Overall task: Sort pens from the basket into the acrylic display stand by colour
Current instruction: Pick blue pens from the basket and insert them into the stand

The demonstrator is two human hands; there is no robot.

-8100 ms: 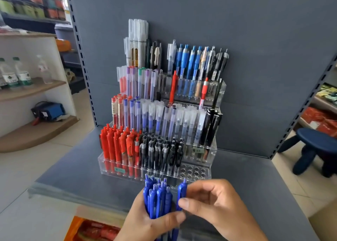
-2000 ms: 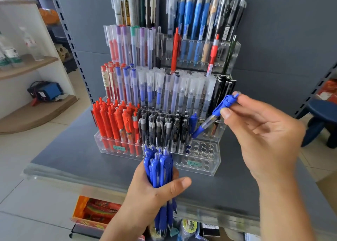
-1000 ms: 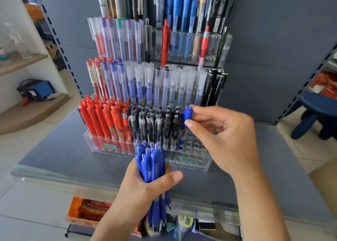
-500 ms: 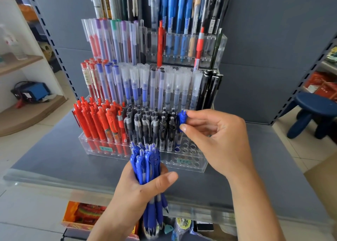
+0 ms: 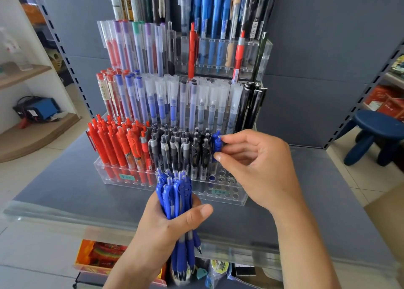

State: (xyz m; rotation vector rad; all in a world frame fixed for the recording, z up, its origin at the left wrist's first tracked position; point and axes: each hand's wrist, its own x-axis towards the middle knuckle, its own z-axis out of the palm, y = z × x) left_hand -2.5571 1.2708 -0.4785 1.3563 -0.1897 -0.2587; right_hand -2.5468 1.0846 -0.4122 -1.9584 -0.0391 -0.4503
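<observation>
Head view, right hand (image 5: 253,164) pinching blue pen (image 5: 216,144)

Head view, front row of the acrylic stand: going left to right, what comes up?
Red pens → black and grey pens → blue pen pinched by the right hand → empty holes.

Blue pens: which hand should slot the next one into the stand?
Right. The right hand pinches a blue pen at the stand, beside empty holes; the left hand is busy gripping the bundle.
</observation>
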